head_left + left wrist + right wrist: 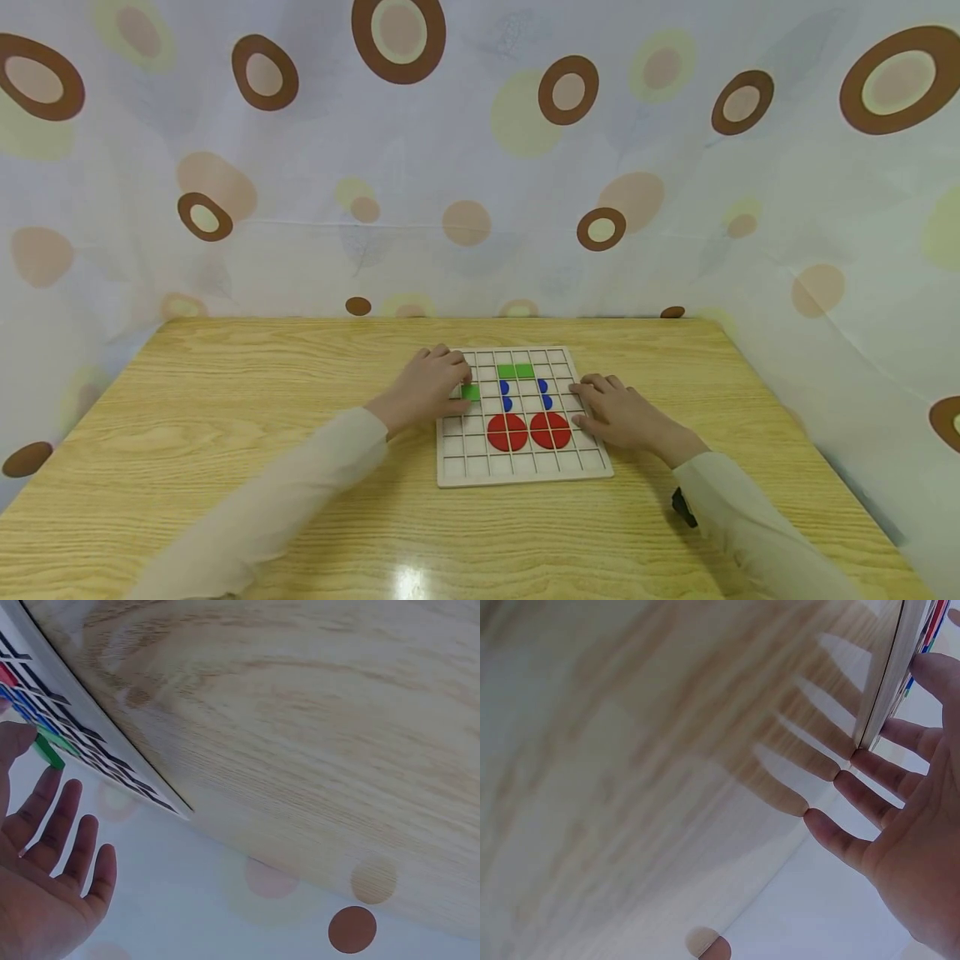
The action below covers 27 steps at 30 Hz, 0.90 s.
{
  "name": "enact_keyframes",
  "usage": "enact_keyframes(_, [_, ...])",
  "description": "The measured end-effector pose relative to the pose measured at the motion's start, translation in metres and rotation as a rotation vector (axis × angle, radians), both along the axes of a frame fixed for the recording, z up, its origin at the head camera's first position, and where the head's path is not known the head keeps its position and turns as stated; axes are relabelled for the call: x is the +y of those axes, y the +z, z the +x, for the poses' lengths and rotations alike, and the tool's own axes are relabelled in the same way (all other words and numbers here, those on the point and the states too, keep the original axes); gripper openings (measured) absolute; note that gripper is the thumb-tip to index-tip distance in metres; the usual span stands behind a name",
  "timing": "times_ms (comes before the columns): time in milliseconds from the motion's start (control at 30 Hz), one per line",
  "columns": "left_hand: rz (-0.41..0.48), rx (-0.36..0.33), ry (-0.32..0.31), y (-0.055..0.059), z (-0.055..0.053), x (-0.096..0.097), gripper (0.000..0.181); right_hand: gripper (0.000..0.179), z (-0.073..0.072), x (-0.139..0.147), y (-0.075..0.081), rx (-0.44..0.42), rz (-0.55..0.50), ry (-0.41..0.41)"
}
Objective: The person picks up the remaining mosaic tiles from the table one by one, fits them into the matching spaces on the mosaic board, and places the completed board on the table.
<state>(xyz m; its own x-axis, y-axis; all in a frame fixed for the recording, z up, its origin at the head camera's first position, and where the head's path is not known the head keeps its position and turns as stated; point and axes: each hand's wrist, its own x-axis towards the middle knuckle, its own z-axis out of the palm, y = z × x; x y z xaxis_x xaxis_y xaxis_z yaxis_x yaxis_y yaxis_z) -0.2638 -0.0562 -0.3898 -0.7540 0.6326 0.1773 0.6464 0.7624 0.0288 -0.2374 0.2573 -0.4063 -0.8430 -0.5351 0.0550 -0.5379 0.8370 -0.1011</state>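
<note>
A white gridded board (525, 467) lies flat on the wooden table. Between thumb and index finger, my left hand (429, 387) pinches a green square tile (49, 751), over the board's left columns in the head view. My right hand (622, 415) rests at the board's right edge; its fingers (889, 776) are spread, with some tips on the tabletop and the thumb at the board. Set in the grid are two green squares (515, 371) side by side, several blue half-circles (547, 402) in two columns, and two red circles (507, 432) below them.
The light wooden table (262, 400) extends around the board on all sides. Behind it and along the sides hangs a white curtain (420, 150) with brown and beige circles. A small black object (683, 507) shows beside the right sleeve.
</note>
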Motion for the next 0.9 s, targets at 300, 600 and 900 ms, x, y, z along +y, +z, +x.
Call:
enact_keyframes(300, [0.02,0.006,-0.013,0.007,-0.005,0.027,0.024,0.049,-0.001,0.001,-0.002,0.001,0.0,0.003])
enact_keyframes(600, [0.049,0.001,-0.002,0.009,-0.013,0.049,0.025,0.049,-0.002,0.002,-0.004,0.012,-0.002,0.006])
enact_keyframes(900, [0.046,-0.049,0.047,0.01,-0.021,0.065,0.025,0.05,-0.003,0.002,-0.004,0.009,0.003,0.004])
